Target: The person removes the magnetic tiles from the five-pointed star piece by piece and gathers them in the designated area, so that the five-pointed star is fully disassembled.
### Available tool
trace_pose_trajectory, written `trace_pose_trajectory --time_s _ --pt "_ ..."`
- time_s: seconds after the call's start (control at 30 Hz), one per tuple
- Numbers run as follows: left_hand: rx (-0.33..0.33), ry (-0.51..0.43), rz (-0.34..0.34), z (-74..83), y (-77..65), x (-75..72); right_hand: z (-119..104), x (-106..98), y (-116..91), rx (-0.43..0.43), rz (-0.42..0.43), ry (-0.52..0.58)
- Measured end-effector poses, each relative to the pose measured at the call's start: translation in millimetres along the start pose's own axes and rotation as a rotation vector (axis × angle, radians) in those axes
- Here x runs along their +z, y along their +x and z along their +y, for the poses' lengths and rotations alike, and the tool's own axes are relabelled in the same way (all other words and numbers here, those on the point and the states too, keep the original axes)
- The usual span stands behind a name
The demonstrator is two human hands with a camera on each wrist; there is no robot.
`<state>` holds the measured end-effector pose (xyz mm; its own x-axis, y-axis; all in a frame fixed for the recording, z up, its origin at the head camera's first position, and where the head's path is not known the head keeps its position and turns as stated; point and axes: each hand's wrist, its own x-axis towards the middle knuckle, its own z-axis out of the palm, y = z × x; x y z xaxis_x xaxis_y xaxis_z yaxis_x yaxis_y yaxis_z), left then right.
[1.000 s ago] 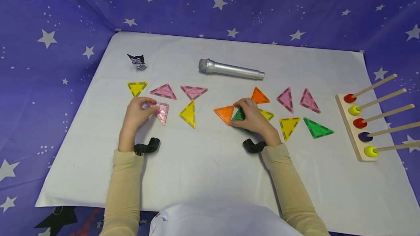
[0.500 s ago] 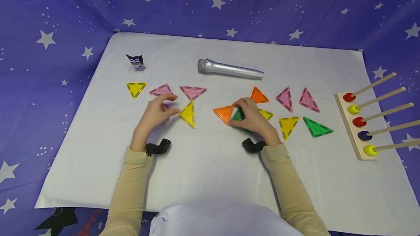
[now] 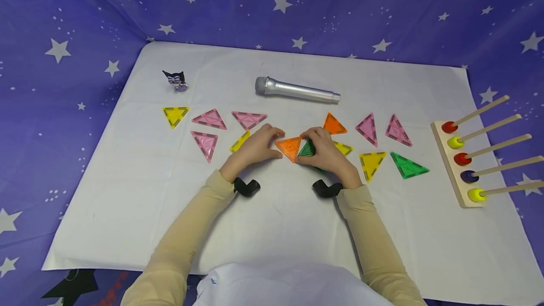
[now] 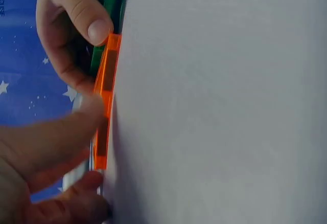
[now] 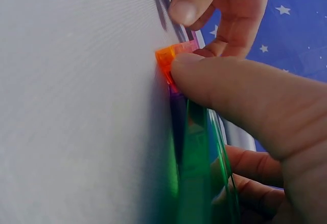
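**A:** Where did the two hands sit at that moment?

**B:** Both met just left of the frame's centre. The left hand [image 3: 257,148] lay against the outer edge of an orange triangle tile [image 3: 289,147], fingers loosely bent, thumb and forefinger flanking its left corner. In the left wrist view the fingertips [image 4: 97,29] touched the tile's rim [image 4: 104,106] without plainly wrapping it, so I'd call that hand relaxed and touching, not clamped.

**B:** The right hand [image 3: 325,150] was curled over a green triangle tile [image 3: 308,148], gripping it. The right wrist view showed its thumb [image 5: 204,75] pressing where the green piece [image 5: 196,178] met the orange corner [image 5: 166,60].

**A:** Why held like that?

**B:** I judged it as steadying: one hand pinned the green tile while the other nudged the orange one flush against it, edge to edge.

**A:** And around them?

**B:** On the white sheet [image 3: 272,221], pink triangles [image 3: 209,119] and a yellow triangle [image 3: 175,114] lay toward the left; a second orange tile [image 3: 333,125] sat just above the right hand. A silver microphone [image 3: 297,90] lay higher up at centre, a small dark figurine [image 3: 175,80] at upper left, and a wooden peg rack [image 3: 456,164] at the right edge.
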<state>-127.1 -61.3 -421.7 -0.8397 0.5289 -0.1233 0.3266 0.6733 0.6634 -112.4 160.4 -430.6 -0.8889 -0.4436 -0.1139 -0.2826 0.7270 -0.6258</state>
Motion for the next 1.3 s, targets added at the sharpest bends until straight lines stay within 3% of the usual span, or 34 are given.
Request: trace_pose_trajectory --time_s 0.2,0.37,0.53,0.8,1.03,1.3 --pt "-0.07 0.05 0.004 4.3 6.9 2.9 0 0 0 -0.01 0.01 0.009" --pt "-0.065 0.0 0.029 3.6 8.3 2.8 0 -1 1 -0.012 0.004 0.007" --pt "-0.045 -0.188 0.056 -1.2 7.1 3.3 0 -1 1 -0.014 -0.004 0.001" --pt "-0.052 -0.536 0.026 -12.0 -1.3 3.7 1 -1 1 -0.005 -0.014 0.012" --pt "-0.103 -0.701 0.066 -24.0 -25.7 -21.4 2 0 1 -0.017 -0.013 0.028" --pt "-0.232 -0.678 0.213 -56.0 -80.3 -62.5 1 1 0 -0.027 -0.006 0.032"
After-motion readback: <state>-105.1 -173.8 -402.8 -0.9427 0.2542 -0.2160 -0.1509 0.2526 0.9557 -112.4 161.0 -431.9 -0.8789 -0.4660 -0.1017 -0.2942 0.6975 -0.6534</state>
